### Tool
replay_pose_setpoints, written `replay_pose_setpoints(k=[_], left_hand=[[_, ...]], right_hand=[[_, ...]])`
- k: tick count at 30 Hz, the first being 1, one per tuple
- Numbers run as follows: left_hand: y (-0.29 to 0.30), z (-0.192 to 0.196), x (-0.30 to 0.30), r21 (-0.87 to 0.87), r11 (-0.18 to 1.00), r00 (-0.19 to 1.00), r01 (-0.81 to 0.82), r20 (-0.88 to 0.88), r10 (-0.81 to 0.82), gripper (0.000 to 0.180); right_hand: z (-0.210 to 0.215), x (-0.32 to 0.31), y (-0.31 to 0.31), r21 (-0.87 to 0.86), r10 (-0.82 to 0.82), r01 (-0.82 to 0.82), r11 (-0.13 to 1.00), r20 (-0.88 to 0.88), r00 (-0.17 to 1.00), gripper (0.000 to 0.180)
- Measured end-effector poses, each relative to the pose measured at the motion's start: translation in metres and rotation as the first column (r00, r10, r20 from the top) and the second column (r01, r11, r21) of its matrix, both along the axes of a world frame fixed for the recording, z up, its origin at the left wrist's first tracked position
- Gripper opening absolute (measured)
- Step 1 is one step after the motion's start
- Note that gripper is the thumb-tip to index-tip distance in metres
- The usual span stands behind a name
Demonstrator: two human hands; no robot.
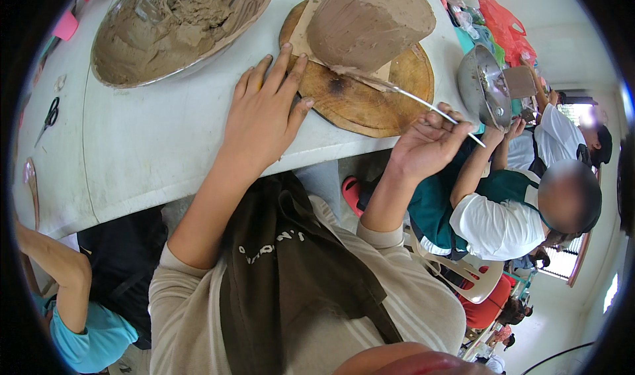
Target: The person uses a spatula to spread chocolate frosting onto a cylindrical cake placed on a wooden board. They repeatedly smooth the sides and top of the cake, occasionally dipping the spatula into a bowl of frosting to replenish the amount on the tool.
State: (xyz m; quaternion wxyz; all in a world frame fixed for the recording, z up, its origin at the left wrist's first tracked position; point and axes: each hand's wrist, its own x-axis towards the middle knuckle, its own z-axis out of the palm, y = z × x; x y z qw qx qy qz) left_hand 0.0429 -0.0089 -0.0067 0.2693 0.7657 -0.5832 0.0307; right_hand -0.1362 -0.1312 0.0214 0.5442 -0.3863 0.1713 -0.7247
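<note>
One clay block [368, 23] stands on a round wooden board [360, 93] at the far right of the white worktop [145, 137]. Right hand [426, 143] grips a thin metal tool [423, 102] touching its base; left hand [264, 113] lies open, flat beside the board. Clay-filled bowl [175, 27] sits far left.

Right hand [426, 143] presses a thin blade [423, 103] against the clay block [370, 21] (left hand [264, 113] steadies the wooden board [367, 93]).
</note>
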Motion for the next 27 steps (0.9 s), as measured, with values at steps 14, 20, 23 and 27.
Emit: replay_pose_setpoints(k=[14,20,23,27], left_hand=[[0.000,-0.003,-0.001,-0.052,0.998,1.000,-0.017,0.007,0.017,0.058],[0.001,-0.002,-0.001,-0.056,0.998,1.000,-0.020,0.002,0.020,0.058],[0.002,-0.002,-0.001,-0.059,0.998,1.000,-0.018,-0.001,0.018,0.058],[0.002,-0.003,0.000,-0.054,0.998,1.000,-0.015,0.017,0.016,0.059]], right_hand=[[-0.015,0.012,0.018,0.057,-0.059,0.063,0.996,-0.071,0.996,0.034],[0.021,0.012,0.018,-0.114,0.117,-0.096,0.989,0.197,0.973,0.036],[0.016,0.004,0.023,-0.114,0.130,-0.106,0.988,0.229,0.965,0.035],[-0.013,0.011,0.034,0.027,0.092,-0.095,0.995,0.088,0.992,0.035]])
